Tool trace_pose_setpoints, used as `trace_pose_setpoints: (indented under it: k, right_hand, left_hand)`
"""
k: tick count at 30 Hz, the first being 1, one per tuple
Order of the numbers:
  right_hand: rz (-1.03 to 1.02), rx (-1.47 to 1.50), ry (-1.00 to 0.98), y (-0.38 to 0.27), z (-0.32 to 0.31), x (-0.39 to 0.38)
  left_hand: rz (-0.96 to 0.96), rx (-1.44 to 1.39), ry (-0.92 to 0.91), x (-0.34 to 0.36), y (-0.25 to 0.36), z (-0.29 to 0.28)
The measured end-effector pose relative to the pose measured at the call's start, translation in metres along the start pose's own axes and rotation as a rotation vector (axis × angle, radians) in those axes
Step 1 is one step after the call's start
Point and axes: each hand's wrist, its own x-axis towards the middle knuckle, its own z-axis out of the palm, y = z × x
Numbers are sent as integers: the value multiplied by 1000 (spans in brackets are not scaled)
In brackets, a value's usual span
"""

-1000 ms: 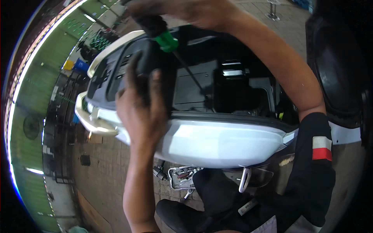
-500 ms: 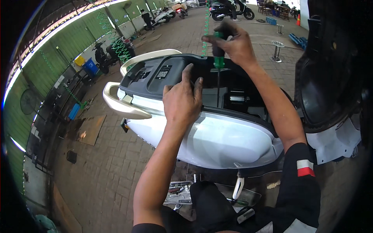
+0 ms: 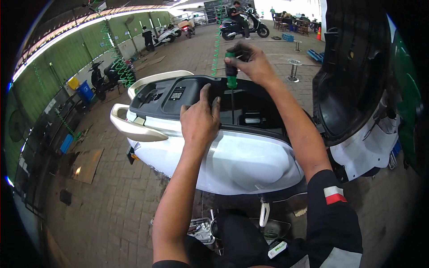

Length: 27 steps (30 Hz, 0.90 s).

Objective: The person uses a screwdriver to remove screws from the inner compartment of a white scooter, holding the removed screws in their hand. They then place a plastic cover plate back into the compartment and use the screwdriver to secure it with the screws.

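Observation:
A white scooter (image 3: 250, 161) stands before me, its black storage compartment (image 3: 268, 99) under the raised seat (image 3: 353, 85) uncovered. My right hand (image 3: 254, 66) is closed round the handle of a green-and-black screwdriver (image 3: 231, 77). The screwdriver is upright, its long shaft reaching down into the compartment; the tip's contact point is hidden. On the near rim of the compartment rests my left hand (image 3: 199, 120), index finger and thumb stretched apart, with nothing visible in it. A dark grey plastic panel (image 3: 190, 91) covers the rear, left of the compartment. Cream grab rails (image 3: 138, 129) flank it.
Below the scooter, a tray of tools (image 3: 202, 230) lies beside my legs, and the kickstand (image 3: 264, 213) sticks out. Green coiled air hoses (image 3: 117, 62) hang from above. Farther back are a person seated on a dark scooter (image 3: 245, 27) and a metal stand (image 3: 293, 70).
My view has shifted, so the scooter and both hands sit farther left in the picture. The right hand still grips the upright screwdriver, its fingers slightly re-placed near the handle's top.

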Motion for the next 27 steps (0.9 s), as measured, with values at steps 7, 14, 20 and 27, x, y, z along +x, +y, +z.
trace_pose_setpoints:
  k: [7, 14, 20, 27]
  right_hand:
    - [35, 46, 73, 3, 1, 0]
    - [99, 227, 25, 7, 8, -5]
    - [65, -633, 121, -12, 9, -4]
    - [86, -641, 192, -19, 20, -11]
  left_hand:
    - [65, 10, 76, -3, 0, 0]
    - [33, -34, 44, -4, -4, 1]
    - [27, -35, 29, -2, -3, -1]
    - [28, -30, 56, -4, -10, 4]
